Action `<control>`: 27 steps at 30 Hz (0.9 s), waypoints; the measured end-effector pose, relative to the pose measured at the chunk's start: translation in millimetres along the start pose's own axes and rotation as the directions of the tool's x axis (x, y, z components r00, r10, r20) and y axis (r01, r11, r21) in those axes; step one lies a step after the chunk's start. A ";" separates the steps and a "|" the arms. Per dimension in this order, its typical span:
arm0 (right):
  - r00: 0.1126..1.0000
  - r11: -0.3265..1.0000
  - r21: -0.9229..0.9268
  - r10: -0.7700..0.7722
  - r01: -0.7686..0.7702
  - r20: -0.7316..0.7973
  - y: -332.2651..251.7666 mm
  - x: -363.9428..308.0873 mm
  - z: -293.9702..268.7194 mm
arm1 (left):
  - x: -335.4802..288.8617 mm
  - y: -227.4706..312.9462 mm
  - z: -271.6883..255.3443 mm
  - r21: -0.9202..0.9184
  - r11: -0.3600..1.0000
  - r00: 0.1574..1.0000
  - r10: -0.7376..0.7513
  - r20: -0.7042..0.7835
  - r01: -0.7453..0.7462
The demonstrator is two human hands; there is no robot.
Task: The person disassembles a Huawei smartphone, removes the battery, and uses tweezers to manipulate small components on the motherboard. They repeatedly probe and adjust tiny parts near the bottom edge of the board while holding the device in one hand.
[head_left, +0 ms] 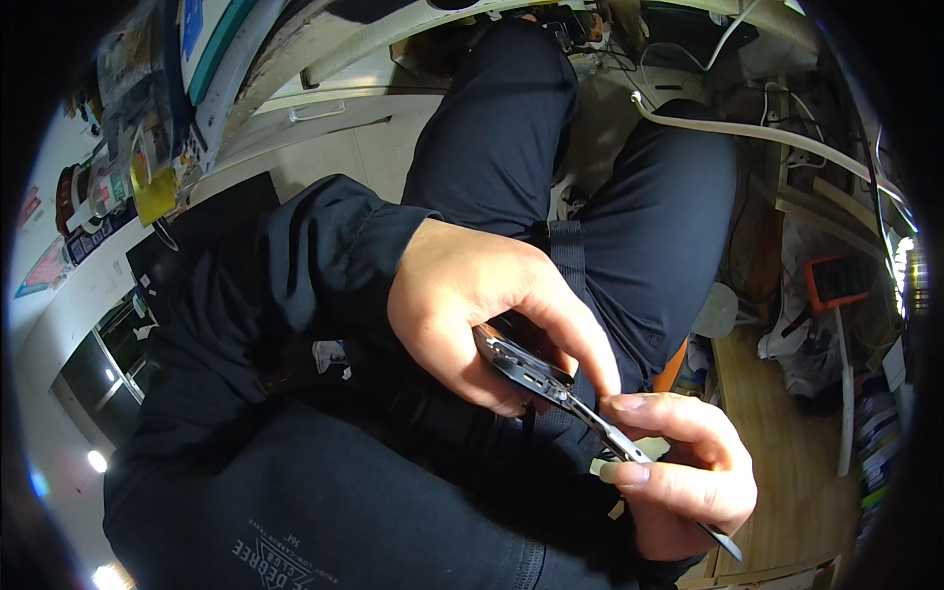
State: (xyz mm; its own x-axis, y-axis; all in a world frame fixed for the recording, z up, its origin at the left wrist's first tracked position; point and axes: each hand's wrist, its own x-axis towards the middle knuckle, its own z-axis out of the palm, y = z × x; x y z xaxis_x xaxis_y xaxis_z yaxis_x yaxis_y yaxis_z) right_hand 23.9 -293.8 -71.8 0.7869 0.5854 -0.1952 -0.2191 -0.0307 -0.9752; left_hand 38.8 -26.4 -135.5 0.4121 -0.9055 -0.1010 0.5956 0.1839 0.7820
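Observation:
My left hand (467,285) comes in from the left in a dark sleeve, its fingers closed round a flat dark device (526,366). The device is tilted and seen nearly edge-on; small slots and metal parts show along its rim, and its faces are mostly hidden. Thumb and fingers of my right hand (693,467) pinch a slim silvery metal tool (621,444), whose exact kind I cannot make out. Its forward end meets the device's lower right end. A flat pointed end sticks out below my right palm. Both hands are over my lap.
Dark-trousered legs (492,128) stretch away ahead. A pale cable (767,130) arches across the upper right. At the right are an orange-framed dark object (839,281) and a wooden board (787,462). A yellow packet (153,192) hangs among clutter at the left.

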 end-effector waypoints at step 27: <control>0.936 0.886 0.324 0.351 -0.332 -0.002 12.6 -8.4 11.9 | 1.3 -9.1 8.2 0.187 0.981 0.998 -0.040 -0.044 0.048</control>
State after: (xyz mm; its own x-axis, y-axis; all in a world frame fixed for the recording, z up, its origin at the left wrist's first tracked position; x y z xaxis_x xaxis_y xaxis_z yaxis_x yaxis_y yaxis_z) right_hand 7.7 -289.5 -81.2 0.6610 0.5355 -0.5257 -0.6421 0.0411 -0.7655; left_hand 28.3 -32.4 -137.7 0.4175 -0.8946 -0.1592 0.4749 0.0655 0.8776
